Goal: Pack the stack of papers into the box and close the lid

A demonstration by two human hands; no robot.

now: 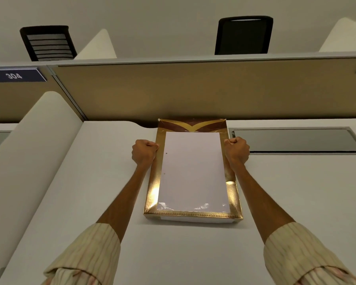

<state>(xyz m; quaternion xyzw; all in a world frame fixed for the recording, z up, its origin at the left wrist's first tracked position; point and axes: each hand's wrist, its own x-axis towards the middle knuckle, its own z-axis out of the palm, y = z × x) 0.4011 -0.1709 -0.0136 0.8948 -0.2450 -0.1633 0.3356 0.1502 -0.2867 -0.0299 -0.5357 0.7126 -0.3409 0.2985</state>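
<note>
A gold box [193, 214] lies flat on the white desk [193, 254], its far end against the partition. Inside its gold frame a white stack of papers [192, 171] shows, with glossy glare patches near the front edge. A brown and gold pattern runs along the far end. Under the front gold rim a white band is visible. My left hand [145, 152] is a closed fist pressed on the box's left edge. Mirroring it, my right hand [236, 151] is fisted on the right edge. I cannot tell whether the gold frame is a windowed lid or the open box rim.
A tan partition [193, 91] rises behind the desk. A grey recessed hatch [296, 140] sits in the desk at the right. A white curved divider [29, 161] bounds the left side. Two black chairs [243, 36] stand beyond the partition, and a sign reads 304 [13, 75].
</note>
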